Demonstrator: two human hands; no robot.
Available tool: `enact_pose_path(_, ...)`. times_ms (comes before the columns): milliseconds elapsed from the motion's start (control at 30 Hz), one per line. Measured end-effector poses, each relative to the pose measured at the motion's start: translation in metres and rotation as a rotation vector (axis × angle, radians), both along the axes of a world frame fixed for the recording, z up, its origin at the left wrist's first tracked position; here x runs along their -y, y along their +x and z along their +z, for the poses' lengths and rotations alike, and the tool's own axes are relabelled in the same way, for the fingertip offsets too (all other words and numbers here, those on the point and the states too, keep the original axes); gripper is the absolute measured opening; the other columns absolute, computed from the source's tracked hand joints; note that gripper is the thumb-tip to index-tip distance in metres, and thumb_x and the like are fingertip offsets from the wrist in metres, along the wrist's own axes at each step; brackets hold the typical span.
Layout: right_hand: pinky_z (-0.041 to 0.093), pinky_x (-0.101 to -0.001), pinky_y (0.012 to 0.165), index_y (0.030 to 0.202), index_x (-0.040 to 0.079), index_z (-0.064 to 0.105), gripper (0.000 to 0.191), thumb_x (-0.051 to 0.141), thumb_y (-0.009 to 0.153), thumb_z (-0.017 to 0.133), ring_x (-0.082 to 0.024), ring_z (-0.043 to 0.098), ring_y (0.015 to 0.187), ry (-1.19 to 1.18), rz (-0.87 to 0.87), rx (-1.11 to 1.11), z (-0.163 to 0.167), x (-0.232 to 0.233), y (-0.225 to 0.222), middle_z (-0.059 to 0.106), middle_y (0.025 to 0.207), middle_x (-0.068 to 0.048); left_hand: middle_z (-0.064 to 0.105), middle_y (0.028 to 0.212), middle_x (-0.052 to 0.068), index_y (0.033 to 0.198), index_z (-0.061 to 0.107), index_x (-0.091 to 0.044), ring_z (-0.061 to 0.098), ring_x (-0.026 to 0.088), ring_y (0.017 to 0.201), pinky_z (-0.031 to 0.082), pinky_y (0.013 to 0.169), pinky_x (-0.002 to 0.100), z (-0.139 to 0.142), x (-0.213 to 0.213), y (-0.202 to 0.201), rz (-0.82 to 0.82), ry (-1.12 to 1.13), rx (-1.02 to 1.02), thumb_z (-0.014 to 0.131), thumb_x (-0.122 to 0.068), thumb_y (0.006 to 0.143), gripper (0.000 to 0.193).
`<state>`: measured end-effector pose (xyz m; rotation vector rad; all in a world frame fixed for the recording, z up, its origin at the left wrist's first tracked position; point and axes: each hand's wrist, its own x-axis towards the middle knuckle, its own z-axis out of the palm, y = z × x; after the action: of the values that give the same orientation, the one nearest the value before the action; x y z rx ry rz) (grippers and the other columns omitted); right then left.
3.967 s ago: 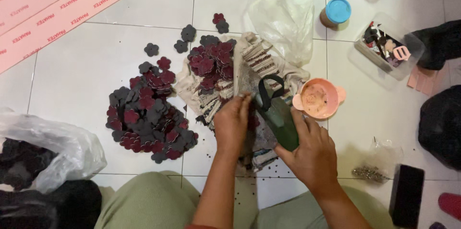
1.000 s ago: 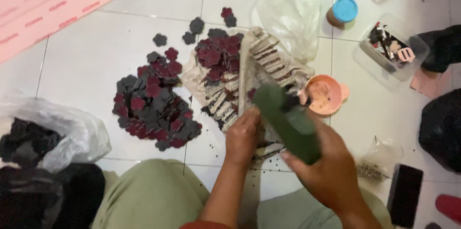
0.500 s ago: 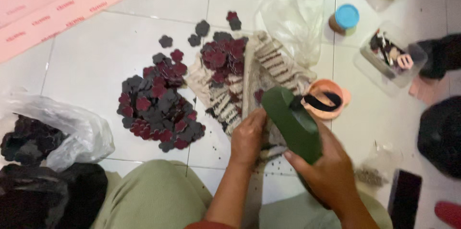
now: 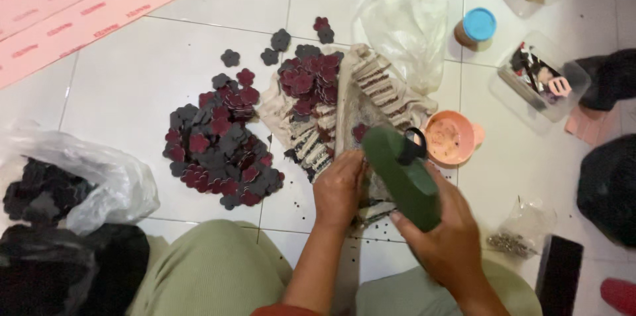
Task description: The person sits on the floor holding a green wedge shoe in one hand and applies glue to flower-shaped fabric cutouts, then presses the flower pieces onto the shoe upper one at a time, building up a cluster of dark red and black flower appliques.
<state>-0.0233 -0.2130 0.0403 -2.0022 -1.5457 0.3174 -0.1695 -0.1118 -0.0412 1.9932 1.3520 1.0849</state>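
Raised since earlier, the green tool (image 4: 403,177) sits gripped in right hand (image 4: 444,236) fingers; left hand (image 4: 339,190) presses the fabric strip (image 4: 358,114); many flower cutouts (image 4: 218,147) already lie piled, much fabric uncut.

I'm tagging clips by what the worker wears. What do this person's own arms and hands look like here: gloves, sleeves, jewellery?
Both are bare. The left hand and right hand have no gloves, and no rings or watch show. Both forearms are uncovered; only a sliver of reddish fabric, perhaps a sleeve edge, shows at the bottom of the frame near the left arm. Olive-green trousers cover the knees below.
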Motion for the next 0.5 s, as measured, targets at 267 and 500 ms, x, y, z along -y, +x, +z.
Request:
enact_pose_path(267,0.050,-0.0459,0.090,0.141,0.008,0.053,0.089,0.029,0.062,0.086,-0.038,0.063,0.104,-0.081,0.099,0.164,-0.006,0.000,0.014,0.066,0.121,-0.019,0.076,0.104,0.006,0.104,0.075,-0.010,0.074,0.027,0.088,0.057,0.074,0.035,0.009,-0.001,0.000,0.082,-0.086,0.111,0.070,-0.014,0.096,0.010)
enact_pose_path(500,0.049,-0.0445,0.092,0.145,0.009,0.052,0.087,0.029,0.067,0.084,-0.036,0.062,0.110,-0.206,0.054,0.031,-0.026,0.008,0.017,0.066,0.121,-0.017,0.076,0.099,0.004,0.118,0.078,-0.006,0.065,0.013,0.084,0.052,0.073,0.027,-0.021,-0.015,-0.002,0.294,-0.458,0.688,0.066,-0.020,0.104,0.023)
